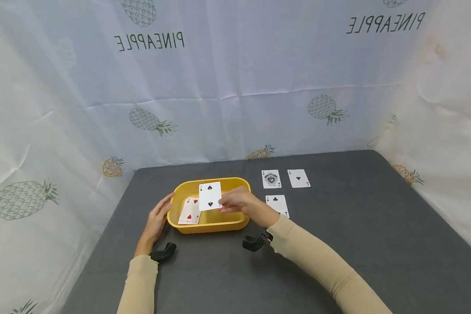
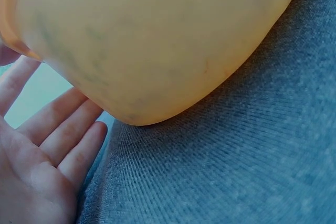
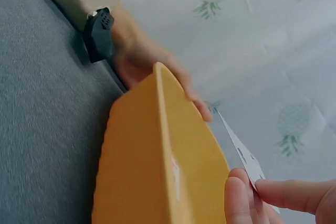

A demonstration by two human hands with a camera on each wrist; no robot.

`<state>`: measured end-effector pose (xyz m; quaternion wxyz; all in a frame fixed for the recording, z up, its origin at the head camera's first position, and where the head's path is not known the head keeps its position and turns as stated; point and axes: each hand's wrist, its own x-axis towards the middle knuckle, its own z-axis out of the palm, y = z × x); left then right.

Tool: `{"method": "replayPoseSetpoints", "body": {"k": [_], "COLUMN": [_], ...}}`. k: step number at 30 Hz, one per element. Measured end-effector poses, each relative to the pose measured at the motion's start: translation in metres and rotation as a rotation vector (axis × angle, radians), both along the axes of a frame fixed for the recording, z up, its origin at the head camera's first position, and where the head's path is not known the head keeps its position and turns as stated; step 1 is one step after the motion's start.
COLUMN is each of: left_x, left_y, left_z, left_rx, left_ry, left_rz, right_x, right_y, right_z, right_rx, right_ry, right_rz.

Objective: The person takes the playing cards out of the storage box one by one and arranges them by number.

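Observation:
My right hand (image 1: 237,199) pinches a two of spades playing card (image 1: 209,196) between thumb and fingers, face up above a yellow bin (image 1: 220,228). In the right wrist view that card (image 3: 244,153) appears nearly edge-on. My left hand (image 1: 157,220) rests against the bin's left end. Seen in the left wrist view, the fingers of this hand (image 2: 47,156) are extended and touch the bin's outer wall (image 2: 157,66). Inside the bin, at its left, lie overlapping red heart cards (image 1: 189,211), partly covered by the held card.
To the right of the bin, an ace of spades (image 1: 271,179) and an ace of clubs (image 1: 298,178) lie face up on the dark grey table (image 1: 357,218). A two of clubs (image 1: 276,204) lies nearer, partly hidden by the right arm. Pineapple-print curtains (image 1: 227,122) surround the table.

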<state>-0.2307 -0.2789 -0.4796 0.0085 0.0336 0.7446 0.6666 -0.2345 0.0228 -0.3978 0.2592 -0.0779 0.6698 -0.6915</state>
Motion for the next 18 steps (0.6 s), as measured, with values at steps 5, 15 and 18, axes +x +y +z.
{"method": "replayPoseSetpoints", "body": {"k": [5, 15, 18], "left_x": [-0.002, -0.003, -0.004], "left_y": [-0.002, -0.002, -0.002], "left_z": [-0.002, -0.005, -0.005], "left_rx": [-0.008, -0.014, -0.015], "left_ry": [0.0, -0.008, -0.01], "left_rz": [0.006, 0.005, 0.003], "right_x": [-0.003, -0.015, -0.011], "right_y": [0.018, 0.043, 0.061], "right_z": [0.008, 0.021, 0.019], "right_rx": [0.036, 0.157, 0.125], "right_ry": [-0.033, -0.187, -0.156], "right_rz": [-0.065, -0.215, -0.203]}}
